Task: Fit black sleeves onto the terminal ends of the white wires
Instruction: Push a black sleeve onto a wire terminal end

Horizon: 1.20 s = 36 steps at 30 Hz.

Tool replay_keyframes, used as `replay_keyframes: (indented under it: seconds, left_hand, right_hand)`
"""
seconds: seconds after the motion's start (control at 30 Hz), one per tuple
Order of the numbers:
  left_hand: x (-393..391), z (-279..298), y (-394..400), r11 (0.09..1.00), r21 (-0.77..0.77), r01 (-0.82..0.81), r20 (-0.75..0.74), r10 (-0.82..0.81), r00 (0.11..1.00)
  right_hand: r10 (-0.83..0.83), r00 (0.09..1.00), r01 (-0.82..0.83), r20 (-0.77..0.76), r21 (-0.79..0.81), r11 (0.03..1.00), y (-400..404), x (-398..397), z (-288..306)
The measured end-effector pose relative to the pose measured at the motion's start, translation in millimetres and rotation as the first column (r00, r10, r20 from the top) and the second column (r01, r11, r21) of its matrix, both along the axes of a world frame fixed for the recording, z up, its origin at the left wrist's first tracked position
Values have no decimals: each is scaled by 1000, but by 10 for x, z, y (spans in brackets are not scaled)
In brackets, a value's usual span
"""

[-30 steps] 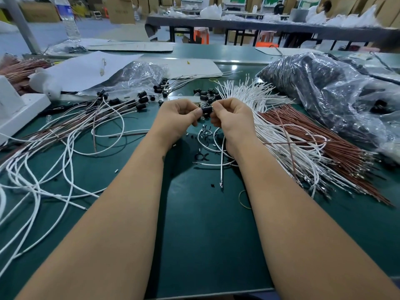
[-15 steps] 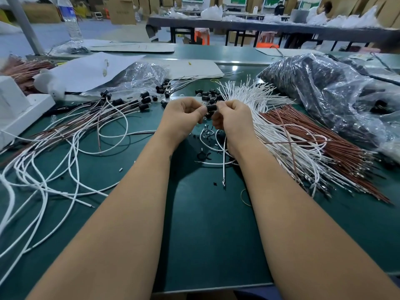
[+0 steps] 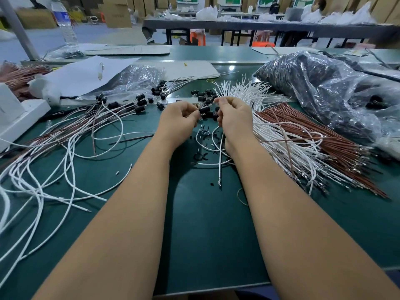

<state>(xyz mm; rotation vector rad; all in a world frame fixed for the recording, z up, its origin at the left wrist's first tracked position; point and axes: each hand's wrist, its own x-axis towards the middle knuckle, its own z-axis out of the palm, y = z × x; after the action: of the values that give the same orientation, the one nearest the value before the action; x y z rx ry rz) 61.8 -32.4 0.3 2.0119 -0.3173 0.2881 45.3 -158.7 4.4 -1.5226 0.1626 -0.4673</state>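
Fingers of both hands apparently higher than before, pinching black sleeve (image 3: 204, 109).

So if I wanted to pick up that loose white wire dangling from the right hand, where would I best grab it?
Probably a little above the metal terminal on the white wire, pinching the insulated part from the side. It hangs nearly straight below the right hand, with open green mat on either side of it.

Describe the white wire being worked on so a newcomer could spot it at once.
Start at the right hand above the green table. One white wire hangs from it straight toward the viewer, ending in a small metal tip. Unlike the bundled white wires on the right, it lies alone.
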Motion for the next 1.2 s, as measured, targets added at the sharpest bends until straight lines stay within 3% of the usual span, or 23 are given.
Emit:
replay_keyframes:
  seconds: [0.23,1.07,1.2]
  left_hand:
    - [-3,1,3,999,-38,28,-28,-29,999]
    - [-44,47,-9,993,-96,67,41,-63,997]
    - [-31,57,12,996,-81,39,85,-32,996]
  right_hand:
    - [70,995,-77,66,127,989,9,-20,33]
    - [10,1000,-10,-9,47,999,-19,-3,4]
    - [-1,1000,-2,-29,-98,995,-19,-2,16]
